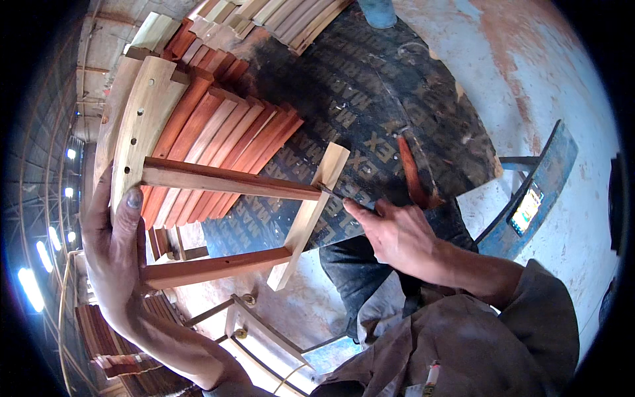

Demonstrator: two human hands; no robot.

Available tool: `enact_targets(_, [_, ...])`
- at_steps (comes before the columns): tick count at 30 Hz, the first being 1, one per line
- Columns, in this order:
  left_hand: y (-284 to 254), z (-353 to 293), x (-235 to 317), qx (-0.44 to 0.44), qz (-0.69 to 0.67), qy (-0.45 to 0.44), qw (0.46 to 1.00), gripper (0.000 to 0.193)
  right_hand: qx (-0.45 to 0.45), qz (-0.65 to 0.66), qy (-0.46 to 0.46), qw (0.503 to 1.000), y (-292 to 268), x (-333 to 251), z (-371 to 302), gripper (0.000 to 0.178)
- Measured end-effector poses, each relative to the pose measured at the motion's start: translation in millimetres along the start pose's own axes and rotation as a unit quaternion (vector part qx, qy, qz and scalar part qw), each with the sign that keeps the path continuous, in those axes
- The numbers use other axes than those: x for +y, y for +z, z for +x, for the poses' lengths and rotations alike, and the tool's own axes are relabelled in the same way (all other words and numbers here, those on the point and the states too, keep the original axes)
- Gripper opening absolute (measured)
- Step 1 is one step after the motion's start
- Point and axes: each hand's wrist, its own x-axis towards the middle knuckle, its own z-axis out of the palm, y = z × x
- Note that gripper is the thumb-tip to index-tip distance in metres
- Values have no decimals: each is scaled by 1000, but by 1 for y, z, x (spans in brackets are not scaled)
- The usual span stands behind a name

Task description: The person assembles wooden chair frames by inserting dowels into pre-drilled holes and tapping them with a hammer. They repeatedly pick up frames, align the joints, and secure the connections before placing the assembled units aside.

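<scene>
A wooden frame is tilted up in front of me: a pale post point(137, 119) with several holes, two reddish rails point(231, 180) and a pale crosspiece point(309, 215) at their right ends. My left hand point(118, 245) is closed round the frame's left side, thumb on the near face, most fingers hidden behind. My right hand point(403, 239) pinches a slim dark tool point(333, 193), index finger stretched along it. The tool's tip touches or nearly touches the joint of the upper rail and crosspiece. Its exact kind is hidden by my fingers.
Reddish and pale wood pieces point(225, 132) lie stacked behind the frame on a dark printed board point(370, 86). A reddish wooden handle point(411, 169) rests at the board's near right. Beyond it, a phone point(527, 210) lies on a blue support point(559, 162). Another wood stack point(109, 331) stands lower left.
</scene>
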Motion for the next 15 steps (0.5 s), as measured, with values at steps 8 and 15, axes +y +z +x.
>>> enact_targets(8, [10,1,0,33,3,20,999,67,2,14,-4,1000,11,4,20,47])
enact_targets(15, [4,5,0,33,80,62,994,54,35,54,-7,998,-2,-7,-9,50])
